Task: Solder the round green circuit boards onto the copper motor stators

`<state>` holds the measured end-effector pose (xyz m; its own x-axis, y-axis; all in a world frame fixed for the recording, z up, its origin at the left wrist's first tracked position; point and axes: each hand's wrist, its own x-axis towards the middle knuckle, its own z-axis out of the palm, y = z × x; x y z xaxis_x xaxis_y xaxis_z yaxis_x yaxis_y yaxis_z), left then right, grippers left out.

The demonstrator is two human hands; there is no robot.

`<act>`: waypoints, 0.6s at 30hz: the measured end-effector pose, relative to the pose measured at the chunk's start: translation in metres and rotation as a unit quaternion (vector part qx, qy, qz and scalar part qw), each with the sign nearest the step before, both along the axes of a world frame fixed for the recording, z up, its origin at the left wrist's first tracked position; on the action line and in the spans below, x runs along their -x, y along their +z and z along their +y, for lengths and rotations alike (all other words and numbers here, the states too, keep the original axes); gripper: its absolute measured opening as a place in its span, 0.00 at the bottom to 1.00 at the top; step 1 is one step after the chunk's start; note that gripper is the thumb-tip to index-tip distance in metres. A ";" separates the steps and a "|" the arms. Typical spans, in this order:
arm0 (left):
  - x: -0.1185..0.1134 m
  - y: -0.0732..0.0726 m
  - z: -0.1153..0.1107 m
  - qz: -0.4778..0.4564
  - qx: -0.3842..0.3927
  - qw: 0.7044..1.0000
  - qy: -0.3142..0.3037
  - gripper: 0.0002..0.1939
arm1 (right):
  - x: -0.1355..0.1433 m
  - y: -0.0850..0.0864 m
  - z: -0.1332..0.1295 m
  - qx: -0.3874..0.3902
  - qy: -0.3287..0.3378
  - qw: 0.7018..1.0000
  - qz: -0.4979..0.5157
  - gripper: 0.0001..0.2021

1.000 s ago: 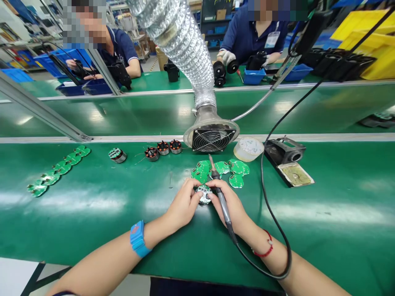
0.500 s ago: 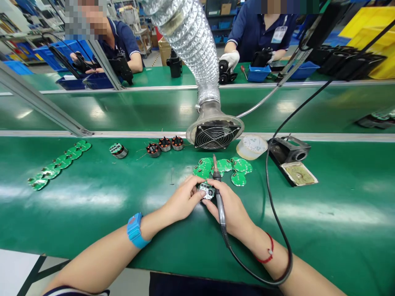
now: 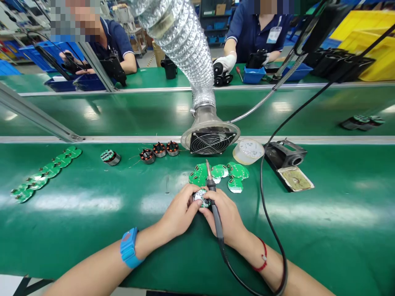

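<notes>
Between both hands, near the middle of the green bench, is a round circuit board (image 3: 202,197), its component side up. My left hand (image 3: 182,209) pinches its left edge with thumb and fingers. On the board's right edge are the thumb and index finger of my right hand (image 3: 226,211). A soldering iron (image 3: 216,213) lies across that hand, its tip pointing away from me; how the fingers hold it is partly hidden. Several green round boards (image 3: 237,170) lie loosely piled just beyond the hands.
A fume extractor (image 3: 212,142) hangs over the bench. Right of it are a tape roll (image 3: 248,151) and an iron stand (image 3: 288,154). Copper-wound stators (image 3: 159,149), a stator with a board (image 3: 110,157) and a row of boards (image 3: 49,169) lie left. Two people work opposite.
The whole view has shifted slightly, with the bench items now lower and further left. Both hands still hold the board, which looks slightly turned or tilted.
</notes>
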<state>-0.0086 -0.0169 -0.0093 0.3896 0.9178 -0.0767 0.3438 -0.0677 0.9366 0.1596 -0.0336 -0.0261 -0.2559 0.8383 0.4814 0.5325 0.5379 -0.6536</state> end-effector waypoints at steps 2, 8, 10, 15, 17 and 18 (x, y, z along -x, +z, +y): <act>0.001 -0.001 0.001 0.001 0.002 1.000 0.000 0.11 | -0.002 -0.001 0.001 0.012 0.012 1.000 0.004 0.11; 0.009 0.000 0.007 -0.003 0.010 1.000 -0.026 0.13 | -0.012 -0.006 0.002 0.076 0.022 0.997 -0.005 0.22; 0.013 0.002 0.010 0.000 -0.008 0.998 -0.058 0.16 | -0.014 -0.006 0.001 0.087 0.021 0.996 0.006 0.24; 0.015 0.004 0.013 0.028 -0.047 0.994 -0.092 0.15 | -0.015 -0.007 0.001 0.092 0.013 0.995 0.029 0.24; 0.013 0.003 0.012 0.053 -0.064 0.993 -0.083 0.13 | -0.014 -0.007 0.001 0.074 0.008 0.997 0.028 0.22; 0.011 0.002 0.011 0.066 -0.075 0.992 -0.078 0.13 | -0.014 -0.007 0.001 0.062 0.007 0.998 0.024 0.21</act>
<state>-0.0200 -0.0060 -0.0073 0.5233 0.8521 -0.0038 0.4374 -0.2648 0.8594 0.1734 -0.0323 -0.0327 -0.2481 0.8885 0.3859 0.4919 0.4587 -0.7400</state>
